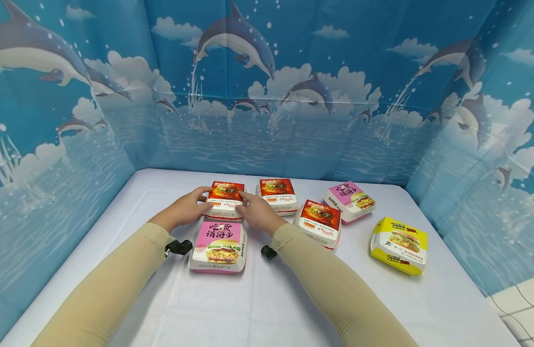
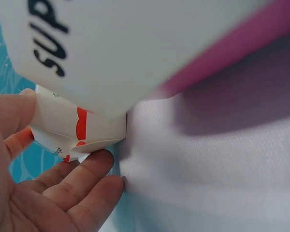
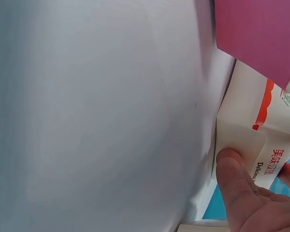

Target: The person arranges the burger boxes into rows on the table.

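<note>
A red-and-white burger box [image 1: 226, 193] sits toward the back of the table, left of centre, between both hands. My left hand [image 1: 186, 207] holds its left side, thumb at the near top edge; in the left wrist view the fingers [image 2: 89, 166] reach along the box's lower side. From the right, my right hand [image 1: 260, 210] grips the same box, and in the right wrist view one fingertip [image 3: 227, 157] presses its white side flap [image 3: 239, 140]. Directly in front of it lies a pink-and-white burger box [image 1: 219, 248], between the two wrists.
To the right stand two more red burger boxes [image 1: 277, 195] [image 1: 319, 221], a pink one [image 1: 350, 200] at the back and a yellow one [image 1: 399, 246] nearer the right edge. A white cloth covers the table [image 1: 206, 308]. Blue dolphin-print curtains [image 1: 267, 135] enclose the back and sides.
</note>
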`<state>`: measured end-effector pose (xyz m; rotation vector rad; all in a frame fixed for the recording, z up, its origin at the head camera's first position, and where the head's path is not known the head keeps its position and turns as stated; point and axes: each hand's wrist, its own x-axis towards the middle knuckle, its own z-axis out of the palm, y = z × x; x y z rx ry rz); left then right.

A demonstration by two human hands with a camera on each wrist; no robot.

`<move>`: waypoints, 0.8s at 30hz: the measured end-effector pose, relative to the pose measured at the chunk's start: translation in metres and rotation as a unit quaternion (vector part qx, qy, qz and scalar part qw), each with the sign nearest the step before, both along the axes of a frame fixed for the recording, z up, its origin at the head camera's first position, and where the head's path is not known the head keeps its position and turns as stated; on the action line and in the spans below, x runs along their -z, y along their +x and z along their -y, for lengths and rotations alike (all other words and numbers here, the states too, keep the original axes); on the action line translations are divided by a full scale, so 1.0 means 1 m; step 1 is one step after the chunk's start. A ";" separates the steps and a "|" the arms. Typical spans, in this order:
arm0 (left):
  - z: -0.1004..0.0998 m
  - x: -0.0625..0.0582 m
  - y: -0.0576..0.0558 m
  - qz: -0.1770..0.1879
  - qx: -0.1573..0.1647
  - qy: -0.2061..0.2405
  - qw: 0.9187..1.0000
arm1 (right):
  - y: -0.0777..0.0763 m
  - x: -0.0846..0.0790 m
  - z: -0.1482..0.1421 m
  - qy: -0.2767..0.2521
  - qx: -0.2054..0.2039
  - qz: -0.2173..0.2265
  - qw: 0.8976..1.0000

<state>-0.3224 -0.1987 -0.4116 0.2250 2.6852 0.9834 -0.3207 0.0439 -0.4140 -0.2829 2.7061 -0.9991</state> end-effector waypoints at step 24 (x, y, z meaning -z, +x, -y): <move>-0.003 0.002 -0.004 -0.001 0.002 -0.004 1.000 | -0.001 0.000 -0.002 0.015 -0.005 -0.009 1.000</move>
